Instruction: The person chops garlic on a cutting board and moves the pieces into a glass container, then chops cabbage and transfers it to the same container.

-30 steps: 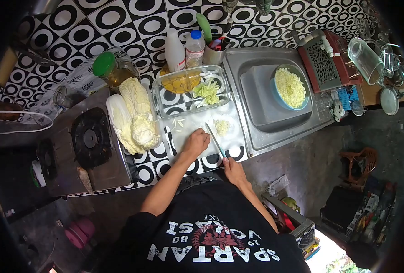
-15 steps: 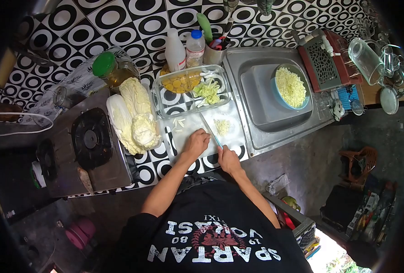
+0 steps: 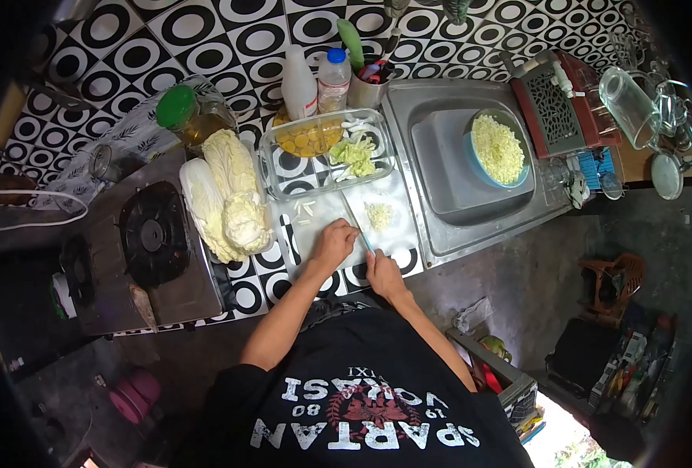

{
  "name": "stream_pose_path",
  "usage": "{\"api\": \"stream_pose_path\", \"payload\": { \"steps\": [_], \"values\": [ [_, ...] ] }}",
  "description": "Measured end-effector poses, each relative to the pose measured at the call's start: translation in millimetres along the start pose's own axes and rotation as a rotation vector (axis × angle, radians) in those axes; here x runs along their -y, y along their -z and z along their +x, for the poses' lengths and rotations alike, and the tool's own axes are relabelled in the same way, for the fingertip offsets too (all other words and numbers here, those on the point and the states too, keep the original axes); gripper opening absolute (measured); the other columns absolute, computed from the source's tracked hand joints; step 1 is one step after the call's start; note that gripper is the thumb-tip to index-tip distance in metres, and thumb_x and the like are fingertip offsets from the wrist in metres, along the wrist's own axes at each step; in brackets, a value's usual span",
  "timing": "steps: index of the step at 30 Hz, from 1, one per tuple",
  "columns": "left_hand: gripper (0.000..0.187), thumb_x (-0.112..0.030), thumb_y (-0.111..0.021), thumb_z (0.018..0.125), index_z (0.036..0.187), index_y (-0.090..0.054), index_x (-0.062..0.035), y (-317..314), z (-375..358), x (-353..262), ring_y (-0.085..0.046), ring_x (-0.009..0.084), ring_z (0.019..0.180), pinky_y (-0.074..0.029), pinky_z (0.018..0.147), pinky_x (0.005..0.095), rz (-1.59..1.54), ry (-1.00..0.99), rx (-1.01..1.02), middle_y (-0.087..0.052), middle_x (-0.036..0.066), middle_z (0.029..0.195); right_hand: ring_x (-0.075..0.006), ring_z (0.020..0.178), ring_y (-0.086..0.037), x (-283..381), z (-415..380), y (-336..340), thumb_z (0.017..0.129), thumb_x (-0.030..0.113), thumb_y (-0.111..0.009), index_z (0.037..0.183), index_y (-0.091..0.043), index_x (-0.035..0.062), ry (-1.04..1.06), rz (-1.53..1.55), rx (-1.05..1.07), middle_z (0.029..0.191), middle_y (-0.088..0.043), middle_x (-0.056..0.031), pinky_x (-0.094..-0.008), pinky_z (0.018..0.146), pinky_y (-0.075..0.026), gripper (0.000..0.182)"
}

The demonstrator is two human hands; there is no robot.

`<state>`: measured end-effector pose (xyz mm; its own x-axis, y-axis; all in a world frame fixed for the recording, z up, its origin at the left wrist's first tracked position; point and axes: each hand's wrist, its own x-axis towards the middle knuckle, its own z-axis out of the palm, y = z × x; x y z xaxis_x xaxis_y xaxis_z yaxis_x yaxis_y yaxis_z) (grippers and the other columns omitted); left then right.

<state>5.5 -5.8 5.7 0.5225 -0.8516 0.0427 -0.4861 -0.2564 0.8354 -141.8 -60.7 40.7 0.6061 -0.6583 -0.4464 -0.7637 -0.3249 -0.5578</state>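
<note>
On the pale cutting board [image 3: 315, 240], my right hand [image 3: 384, 273] is wrapped round the handle of a knife [image 3: 359, 224], whose blade points up and left. My left hand [image 3: 336, 242] rests beside the blade with bent fingers; what they pinch is too small to make out. Finely chopped pale pieces [image 3: 378, 216] lie right of the blade, and a few slim white pieces [image 3: 304, 209] lie to its left. Behind the board stands a glass dish [image 3: 283, 189] with leafy green pieces [image 3: 353, 157] in it.
Whole cabbages [image 3: 227, 199] lie left of the board, beside a stove [image 3: 178, 300]. Two bottles [image 3: 300, 84] and a utensil cup [image 3: 368, 93] stand behind the dish. On the right, a bowl of chopped cabbage [image 3: 498, 150] sits in the sink [image 3: 431, 226].
My right hand and the knife have shifted slightly left, closer to my left hand. The whole view has moved a little.
</note>
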Motion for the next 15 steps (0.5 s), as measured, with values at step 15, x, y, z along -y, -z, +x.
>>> {"api": "stream_pose_path", "payload": {
  "steps": [15],
  "values": [
    [0.007,-0.005,-0.065,0.071,0.077,-0.069,-0.0048,-2,2,6,-0.061,0.0288,0.069,-0.049,0.063,0.0351,-0.018,0.075,0.0,-0.062,0.013,0.076,-0.0505,0.079,-0.053,-3,-16,0,0.096,0.033,-0.034,0.087,-0.052,-0.0055,-0.011,0.043,0.009,0.076,-0.057,-0.0328,-0.0541,0.07,-0.042,0.044]
  ]
}}
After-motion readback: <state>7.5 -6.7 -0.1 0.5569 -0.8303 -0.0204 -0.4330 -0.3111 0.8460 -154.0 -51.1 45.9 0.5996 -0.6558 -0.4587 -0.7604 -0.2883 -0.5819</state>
